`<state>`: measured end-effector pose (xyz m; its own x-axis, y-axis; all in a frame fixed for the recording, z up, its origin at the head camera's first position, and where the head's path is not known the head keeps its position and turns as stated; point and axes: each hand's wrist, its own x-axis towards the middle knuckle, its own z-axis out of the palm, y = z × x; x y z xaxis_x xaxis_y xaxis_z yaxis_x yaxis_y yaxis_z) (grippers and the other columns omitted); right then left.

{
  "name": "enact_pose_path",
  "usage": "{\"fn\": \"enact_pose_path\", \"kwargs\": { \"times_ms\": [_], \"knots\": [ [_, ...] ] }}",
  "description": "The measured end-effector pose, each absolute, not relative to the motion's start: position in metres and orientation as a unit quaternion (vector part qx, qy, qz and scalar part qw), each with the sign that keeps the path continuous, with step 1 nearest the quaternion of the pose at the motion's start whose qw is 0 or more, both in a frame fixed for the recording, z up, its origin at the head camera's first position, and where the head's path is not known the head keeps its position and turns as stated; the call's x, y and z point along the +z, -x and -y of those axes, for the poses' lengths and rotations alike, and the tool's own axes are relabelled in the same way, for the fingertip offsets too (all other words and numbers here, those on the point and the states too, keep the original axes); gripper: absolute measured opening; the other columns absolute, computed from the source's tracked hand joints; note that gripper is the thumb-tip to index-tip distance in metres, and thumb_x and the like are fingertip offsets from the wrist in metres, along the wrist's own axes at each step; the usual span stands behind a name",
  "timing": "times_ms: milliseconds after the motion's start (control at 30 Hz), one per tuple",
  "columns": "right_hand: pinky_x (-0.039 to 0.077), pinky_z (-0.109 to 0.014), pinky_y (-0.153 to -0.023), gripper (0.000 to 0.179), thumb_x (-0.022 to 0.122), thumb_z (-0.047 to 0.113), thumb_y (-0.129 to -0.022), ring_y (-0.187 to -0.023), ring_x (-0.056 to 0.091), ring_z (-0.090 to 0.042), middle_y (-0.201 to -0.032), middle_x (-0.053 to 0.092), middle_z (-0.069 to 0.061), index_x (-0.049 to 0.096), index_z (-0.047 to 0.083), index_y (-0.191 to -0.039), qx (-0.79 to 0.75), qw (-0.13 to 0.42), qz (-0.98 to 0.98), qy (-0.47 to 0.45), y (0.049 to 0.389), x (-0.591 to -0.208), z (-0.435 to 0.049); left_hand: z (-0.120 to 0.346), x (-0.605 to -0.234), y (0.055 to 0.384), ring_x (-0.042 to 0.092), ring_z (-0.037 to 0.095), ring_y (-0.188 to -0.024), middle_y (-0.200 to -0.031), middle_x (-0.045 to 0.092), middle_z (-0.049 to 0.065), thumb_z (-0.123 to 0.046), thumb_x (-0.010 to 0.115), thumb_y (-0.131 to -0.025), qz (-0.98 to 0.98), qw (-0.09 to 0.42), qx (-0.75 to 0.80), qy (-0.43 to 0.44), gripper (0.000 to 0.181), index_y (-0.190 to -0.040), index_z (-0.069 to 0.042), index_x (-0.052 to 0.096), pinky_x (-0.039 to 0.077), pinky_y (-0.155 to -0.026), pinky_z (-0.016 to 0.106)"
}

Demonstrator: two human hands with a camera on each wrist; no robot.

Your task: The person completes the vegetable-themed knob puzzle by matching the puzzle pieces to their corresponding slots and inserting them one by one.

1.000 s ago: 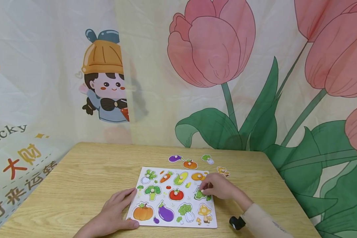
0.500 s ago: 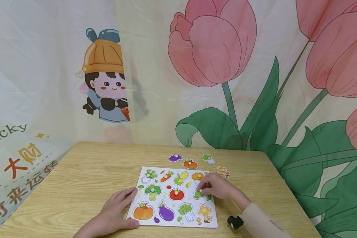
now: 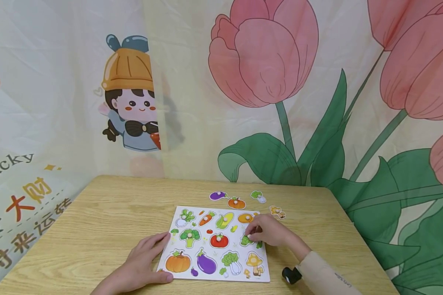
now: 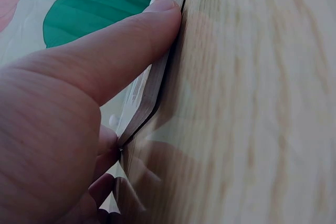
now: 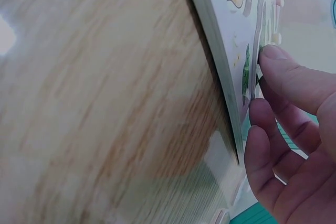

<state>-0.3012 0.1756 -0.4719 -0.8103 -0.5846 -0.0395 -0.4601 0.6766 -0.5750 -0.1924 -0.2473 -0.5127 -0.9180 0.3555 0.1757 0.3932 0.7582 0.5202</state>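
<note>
Compared with one second earlier, the right sleeve [image 3: 326,272] is sitting slightly further left, while the right grip [image 3: 267,230] is remaining nearly in place. The puzzle board [image 3: 240,256] and the four loose pieces are keeping their positions. The upper recesses are holding radish [image 3: 182,223], carrot [image 3: 204,222], corn [image 3: 228,218] and orange [image 3: 242,219] pieces; the middle row is holding broccoli [image 3: 190,242], tomato [image 3: 215,245] and, at the right end, the green piece [image 3: 245,241]. Full seating of the green piece is not showing clearly. Eggplant [image 3: 215,197], pumpkin [image 3: 237,206], bok choy [image 3: 260,200] and mushroom [image 3: 274,209] pieces are lying on the desk [image 3: 114,221] behind the board. The right grip is pinching the green piece, fingers bending downward. The left grip [image 3: 144,259] is spreading around the near-left corner, thumb touching the front edge, fingers touching the left edge.
</note>
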Motion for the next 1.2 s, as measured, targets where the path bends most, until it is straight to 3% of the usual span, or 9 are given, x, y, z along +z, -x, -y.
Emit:
{"fn": "enact_pose_path", "kwargs": {
  "times_ms": [1200],
  "knots": [
    [0.052, -0.024, -0.074, 0.013, 0.079, 0.012, -0.097, -0.086, 0.058, -0.009, -0.091, 0.066, 0.013, 0.081, 0.025, -0.095, -0.28, 0.106, -0.909, 0.29, 0.3021, -0.4753, -0.1757, 0.2476, -0.5117, 0.1924, 0.033, 0.043, -0.147, -0.165, 0.041, 0.016, -0.073, 0.082, -0.077, 0.938, 0.029, -0.281, 0.199, 0.117, -0.161, -0.002, 0.044, 0.031, -0.11, 0.073]
  ]
}}
